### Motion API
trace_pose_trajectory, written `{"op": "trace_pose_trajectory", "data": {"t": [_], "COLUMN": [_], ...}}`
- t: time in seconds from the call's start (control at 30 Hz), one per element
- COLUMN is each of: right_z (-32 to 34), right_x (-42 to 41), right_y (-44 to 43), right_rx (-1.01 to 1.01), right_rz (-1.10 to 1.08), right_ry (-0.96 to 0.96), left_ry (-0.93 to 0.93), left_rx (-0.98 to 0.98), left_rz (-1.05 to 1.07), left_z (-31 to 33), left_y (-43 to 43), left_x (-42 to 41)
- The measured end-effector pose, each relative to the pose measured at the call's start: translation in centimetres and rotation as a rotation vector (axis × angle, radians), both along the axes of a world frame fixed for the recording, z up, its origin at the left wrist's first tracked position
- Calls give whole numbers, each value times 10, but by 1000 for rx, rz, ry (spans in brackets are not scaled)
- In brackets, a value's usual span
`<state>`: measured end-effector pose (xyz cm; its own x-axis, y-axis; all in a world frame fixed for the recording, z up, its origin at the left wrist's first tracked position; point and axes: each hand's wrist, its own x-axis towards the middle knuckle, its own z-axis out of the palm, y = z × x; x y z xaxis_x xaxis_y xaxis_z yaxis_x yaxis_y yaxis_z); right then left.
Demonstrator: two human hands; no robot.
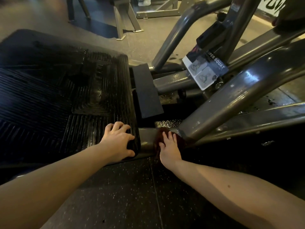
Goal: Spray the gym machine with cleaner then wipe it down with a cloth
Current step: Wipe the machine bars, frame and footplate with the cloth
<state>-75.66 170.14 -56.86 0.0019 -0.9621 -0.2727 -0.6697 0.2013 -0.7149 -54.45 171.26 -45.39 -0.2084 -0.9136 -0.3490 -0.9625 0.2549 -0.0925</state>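
The gym machine is a squat machine with grey steel tubes (222, 103) and a black ribbed foot platform (66, 100) that looks wet and glossy. My left hand (118, 142) rests with spread fingers on the platform's near right corner, holding nothing. My right hand (170, 149) presses a dark reddish-brown cloth (179, 139) flat onto the low grey tube, just left of the welded joint where the angled tubes meet. No spray bottle is in view.
A black pad block (146, 90) stands between the platform and the frame. A "SUPER SQUAT" instruction label (206, 70) hangs on the frame. Speckled black rubber flooring (123, 195) lies under my arms. Other machine frames (122, 19) stand at the back.
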Motion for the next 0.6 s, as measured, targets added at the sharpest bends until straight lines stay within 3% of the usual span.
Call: {"op": "trace_pose_trajectory", "data": {"t": [0.13, 0.3, 0.4, 0.6], "right_z": [14, 28, 20, 7], "right_x": [25, 45, 9, -45], "right_y": [11, 27, 15, -10], "right_rx": [-18, -101, -141, -123], "right_rz": [-63, 155, 277, 217], "right_ry": [-25, -126, -11, 182], "left_ry": [13, -6, -6, 2], "left_rx": [3, 1, 6, 14], "left_rz": [11, 13, -2, -25], "left_z": [-1, -1, -2, 5], "left_y": [3, 2, 2, 0], "left_x": [2, 2, 3, 1]}}
